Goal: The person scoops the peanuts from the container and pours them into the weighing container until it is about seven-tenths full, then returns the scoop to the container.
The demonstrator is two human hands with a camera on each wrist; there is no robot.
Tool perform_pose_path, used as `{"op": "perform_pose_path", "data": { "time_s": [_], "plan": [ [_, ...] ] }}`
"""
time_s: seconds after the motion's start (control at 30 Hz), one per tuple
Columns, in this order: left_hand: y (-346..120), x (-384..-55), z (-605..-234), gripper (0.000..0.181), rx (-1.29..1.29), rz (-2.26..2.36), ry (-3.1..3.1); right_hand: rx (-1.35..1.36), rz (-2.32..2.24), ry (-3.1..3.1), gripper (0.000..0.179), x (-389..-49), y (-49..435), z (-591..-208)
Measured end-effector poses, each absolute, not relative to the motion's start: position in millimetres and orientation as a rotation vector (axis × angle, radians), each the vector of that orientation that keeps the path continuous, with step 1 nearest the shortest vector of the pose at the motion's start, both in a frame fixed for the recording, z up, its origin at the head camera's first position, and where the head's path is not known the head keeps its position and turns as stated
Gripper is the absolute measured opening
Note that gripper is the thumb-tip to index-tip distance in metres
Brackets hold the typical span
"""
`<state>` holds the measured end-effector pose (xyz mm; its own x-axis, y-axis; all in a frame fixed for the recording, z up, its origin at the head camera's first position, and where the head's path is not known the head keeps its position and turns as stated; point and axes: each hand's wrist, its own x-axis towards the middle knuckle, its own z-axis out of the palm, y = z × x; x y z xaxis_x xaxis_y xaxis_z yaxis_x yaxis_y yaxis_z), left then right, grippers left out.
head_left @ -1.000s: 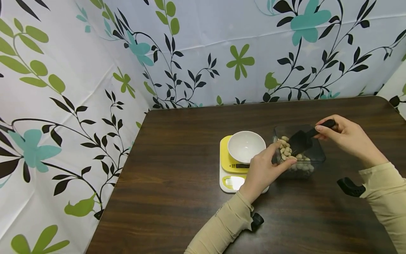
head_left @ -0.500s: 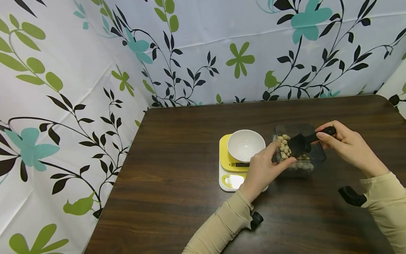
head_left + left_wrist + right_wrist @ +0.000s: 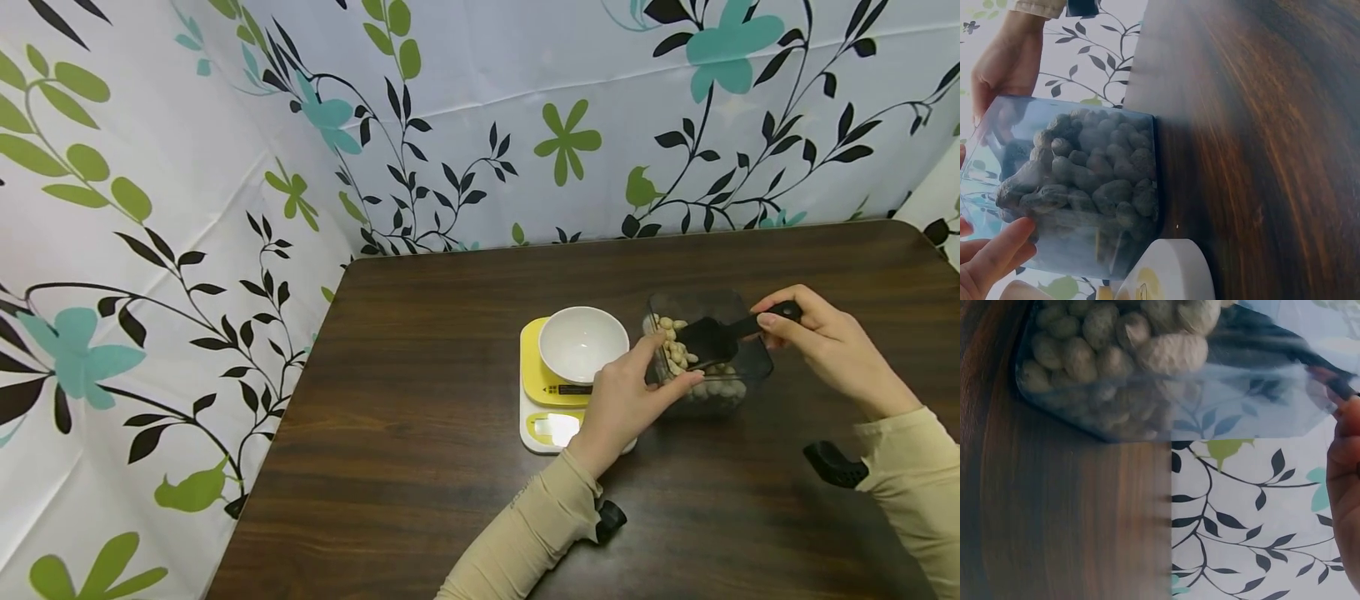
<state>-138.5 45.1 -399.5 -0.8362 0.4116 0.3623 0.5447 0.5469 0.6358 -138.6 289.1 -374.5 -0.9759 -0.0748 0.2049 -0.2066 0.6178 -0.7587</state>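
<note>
A clear plastic container [image 3: 756,367] holds unshelled peanuts [image 3: 677,357]. My left hand [image 3: 617,404] grips its near left rim between thumb and fingers. In my right hand [image 3: 825,346] is the handle of a black scoop [image 3: 708,340], whose blade lies down inside the container among the nuts. Through the wall, the left wrist view shows the peanuts [image 3: 1097,162] heaped at the bottom. From the right wrist camera, the scoop's dark blade [image 3: 1260,340] shows above the peanuts [image 3: 1172,355]. Whether the blade carries any nuts, I cannot tell.
Left of the container stands a yellow and white kitchen scale [image 3: 534,367] with a white bowl [image 3: 583,342] on it. Both rest on a dark wooden table [image 3: 420,400]. A leaf-patterned cloth [image 3: 480,125] hangs behind and along the left side.
My right hand has moved slightly toward me and to the right, lowering the scoop's handle so that the scoop lies flatter. The left hand keeps its grip on the rim.
</note>
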Motion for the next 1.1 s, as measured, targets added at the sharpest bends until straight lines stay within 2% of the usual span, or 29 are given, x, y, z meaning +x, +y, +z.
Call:
{"op": "perform_pose_path", "data": {
  "time_s": [0.27,0.43,0.5,0.87,1.1],
  "plan": [
    [44,-140,-401,0.057,-0.767,-1.157,-2.599,0.13,1.218,-2.785,0.019,-148,279,-373],
    [44,-139,-401,0.058,-0.808,-1.196,-2.614,0.061,1.335,-2.782,0.011,-146,277,-377],
    [45,-139,-400,0.058,-0.82,-1.19,-2.603,0.071,1.339,-2.768,0.007,-145,278,-378],
    [44,-140,-401,0.056,-0.824,-1.188,-2.601,0.198,1.201,-2.844,0.018,-140,283,-379],
    [44,-140,-401,0.059,-0.806,-1.193,-2.627,0.246,1.241,-2.804,0.019,-140,283,-378]
  ]
}}
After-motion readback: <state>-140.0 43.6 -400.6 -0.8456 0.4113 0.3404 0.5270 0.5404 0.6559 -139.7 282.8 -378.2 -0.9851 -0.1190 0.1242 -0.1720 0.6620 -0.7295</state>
